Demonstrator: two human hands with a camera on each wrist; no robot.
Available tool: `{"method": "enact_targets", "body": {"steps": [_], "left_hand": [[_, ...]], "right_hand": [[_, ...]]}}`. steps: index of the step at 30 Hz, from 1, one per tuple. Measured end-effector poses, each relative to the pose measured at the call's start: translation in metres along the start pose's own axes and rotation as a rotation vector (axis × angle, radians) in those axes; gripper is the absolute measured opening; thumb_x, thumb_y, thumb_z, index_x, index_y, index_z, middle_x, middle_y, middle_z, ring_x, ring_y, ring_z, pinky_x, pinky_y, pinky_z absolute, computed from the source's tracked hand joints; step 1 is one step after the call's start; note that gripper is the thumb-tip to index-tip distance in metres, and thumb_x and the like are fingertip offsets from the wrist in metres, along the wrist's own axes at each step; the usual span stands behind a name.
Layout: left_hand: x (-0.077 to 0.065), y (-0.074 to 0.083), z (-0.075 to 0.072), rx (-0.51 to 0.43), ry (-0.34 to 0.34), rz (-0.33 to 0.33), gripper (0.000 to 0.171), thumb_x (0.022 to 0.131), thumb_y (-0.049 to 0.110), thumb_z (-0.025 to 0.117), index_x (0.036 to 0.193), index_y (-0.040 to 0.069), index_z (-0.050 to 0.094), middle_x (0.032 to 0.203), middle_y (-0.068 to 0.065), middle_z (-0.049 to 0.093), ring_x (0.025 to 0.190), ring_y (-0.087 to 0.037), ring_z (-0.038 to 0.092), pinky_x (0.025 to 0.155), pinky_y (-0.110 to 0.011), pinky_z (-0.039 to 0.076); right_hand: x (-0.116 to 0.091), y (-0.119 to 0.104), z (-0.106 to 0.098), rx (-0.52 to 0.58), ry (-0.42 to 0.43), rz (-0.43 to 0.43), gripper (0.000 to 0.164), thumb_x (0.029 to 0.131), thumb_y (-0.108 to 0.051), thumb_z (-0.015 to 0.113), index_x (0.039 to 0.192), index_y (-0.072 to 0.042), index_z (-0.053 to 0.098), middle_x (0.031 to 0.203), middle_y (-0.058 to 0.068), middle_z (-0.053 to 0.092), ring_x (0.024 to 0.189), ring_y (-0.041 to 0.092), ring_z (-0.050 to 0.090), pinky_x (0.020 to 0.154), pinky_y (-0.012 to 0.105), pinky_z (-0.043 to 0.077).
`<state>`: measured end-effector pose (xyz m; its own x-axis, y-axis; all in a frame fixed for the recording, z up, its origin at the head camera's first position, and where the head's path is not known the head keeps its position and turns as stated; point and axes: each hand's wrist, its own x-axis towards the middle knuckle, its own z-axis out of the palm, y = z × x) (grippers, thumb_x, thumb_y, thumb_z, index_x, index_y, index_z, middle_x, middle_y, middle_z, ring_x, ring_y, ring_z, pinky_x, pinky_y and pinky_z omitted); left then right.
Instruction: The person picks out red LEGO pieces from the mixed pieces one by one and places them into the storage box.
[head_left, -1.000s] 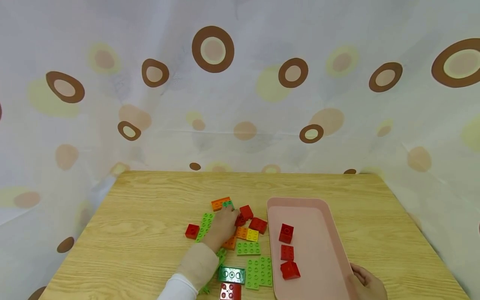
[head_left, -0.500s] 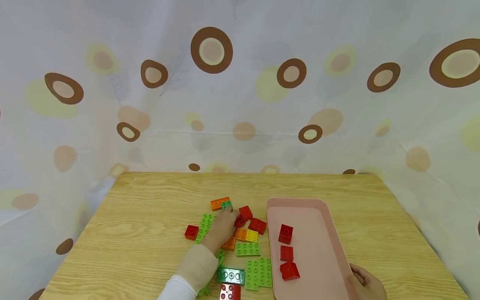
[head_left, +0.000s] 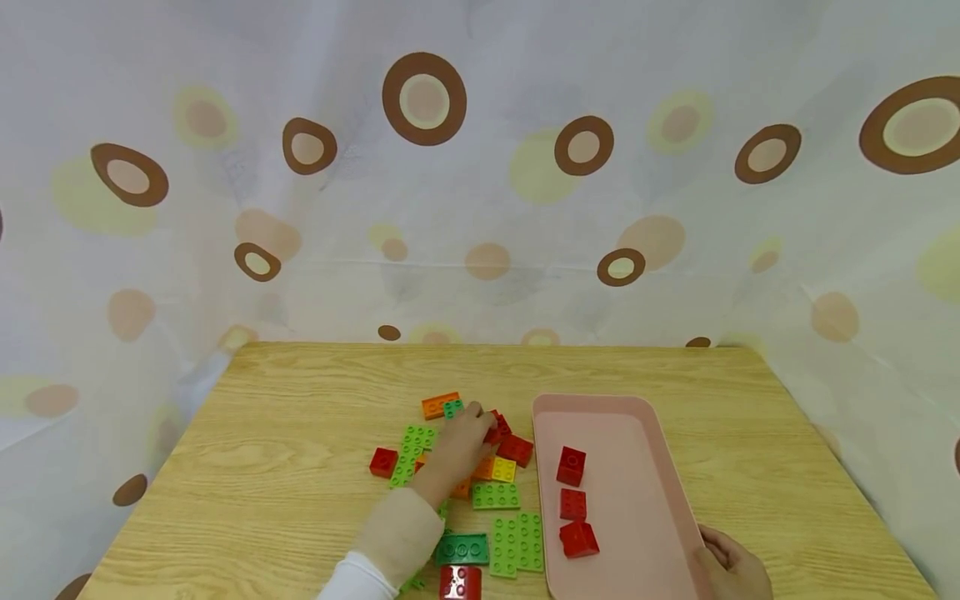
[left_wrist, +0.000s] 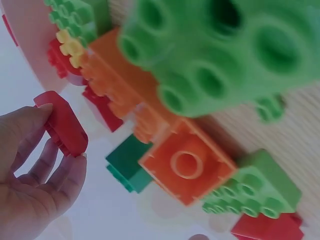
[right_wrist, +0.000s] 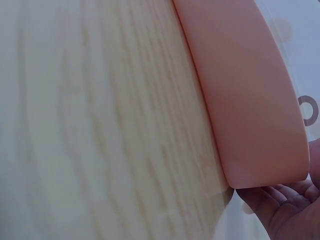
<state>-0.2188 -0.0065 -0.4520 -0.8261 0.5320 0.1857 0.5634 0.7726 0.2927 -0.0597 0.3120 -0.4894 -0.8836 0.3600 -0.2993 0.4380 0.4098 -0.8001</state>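
My left hand (head_left: 459, 443) pinches a red toy brick (left_wrist: 65, 122) between thumb and fingertips, above the pile of bricks. In the left wrist view the brick is tilted and off the table. Near that hand lie a small green brick (head_left: 452, 408), an orange brick (head_left: 438, 407) and another red brick (head_left: 515, 450). My right hand (head_left: 731, 568) grips the near right side of a pink tray (head_left: 663, 458). In the right wrist view its fingers reach under the tray's edge; the thumb is mostly hidden. Several red bricks (head_left: 573, 505) lie along the tray's left side.
Light green bricks (head_left: 496, 497), a yellow brick (head_left: 504, 470) and a dark green brick (head_left: 462, 549) lie on the wooden table (head_left: 285, 467) left of the tray. A red brick (head_left: 383, 462) sits at the pile's left. A patterned cloth (head_left: 487, 208) hangs behind the table.
My left hand has moved slightly to the right and up from the pile, and now has a red brick in its fingers. The right hand and the tray have stayed put.
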Motion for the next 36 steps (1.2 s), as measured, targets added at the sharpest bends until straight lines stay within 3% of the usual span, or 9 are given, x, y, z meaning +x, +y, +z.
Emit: {"method": "enact_targets", "body": {"steps": [3,10,19,24,29,36], "left_hand": [[0.005,0.009,-0.001,-0.009,-0.001,0.008,0.019,0.077,0.012,0.065,0.095,0.008,0.058,0.089,-0.005,0.049,0.077,-0.018,0.048,0.065,-0.023,0.044],[0.019,0.029,0.005,0.067,0.041,0.075,0.021,0.079,0.015,0.064,0.098,0.010,0.058,0.091,-0.005,0.051,0.077,-0.016,0.050,0.066,-0.020,0.045],[0.040,0.053,0.013,0.024,0.065,0.132,0.013,0.080,0.014,0.062,0.092,0.010,0.058,0.094,-0.006,0.052,0.081,-0.017,0.050,0.069,-0.019,0.044],[0.049,0.061,0.024,0.053,0.064,0.125,0.013,0.080,0.011,0.061,0.093,0.011,0.059,0.099,-0.006,0.053,0.085,-0.017,0.051,0.072,-0.019,0.044],[0.055,0.066,0.034,0.041,0.088,0.122,0.013,0.079,0.008,0.062,0.092,0.010,0.060,0.100,-0.006,0.054,0.091,-0.016,0.050,0.075,-0.019,0.044],[0.059,0.070,0.044,0.198,0.023,0.129,0.015,0.081,0.009,0.060,0.095,0.014,0.061,0.098,-0.004,0.051,0.095,-0.018,0.045,0.070,-0.017,0.044]], "right_hand": [[0.000,0.001,-0.001,0.006,0.006,-0.006,0.040,0.085,-0.011,0.046,0.118,0.011,0.044,0.101,0.020,0.062,0.072,0.001,0.055,0.062,0.023,0.047],[0.000,0.002,-0.001,0.058,0.010,-0.019,0.040,0.085,-0.010,0.046,0.118,0.012,0.044,0.100,0.021,0.062,0.071,0.005,0.057,0.062,0.025,0.048],[0.002,0.006,-0.001,0.056,-0.006,-0.036,0.042,0.085,-0.012,0.046,0.119,0.013,0.042,0.103,0.024,0.060,0.074,0.008,0.058,0.063,0.025,0.048],[0.002,0.008,0.001,0.116,-0.011,-0.012,0.040,0.085,-0.009,0.046,0.117,0.014,0.042,0.101,0.024,0.061,0.074,0.013,0.059,0.063,0.027,0.049],[0.002,0.008,0.001,0.098,0.011,-0.031,0.038,0.085,-0.008,0.046,0.116,0.014,0.044,0.101,0.025,0.060,0.073,0.011,0.059,0.062,0.025,0.048],[0.003,0.011,0.002,0.103,0.022,-0.043,0.037,0.084,-0.007,0.046,0.114,0.015,0.045,0.100,0.026,0.060,0.073,0.008,0.058,0.063,0.024,0.048]]}}
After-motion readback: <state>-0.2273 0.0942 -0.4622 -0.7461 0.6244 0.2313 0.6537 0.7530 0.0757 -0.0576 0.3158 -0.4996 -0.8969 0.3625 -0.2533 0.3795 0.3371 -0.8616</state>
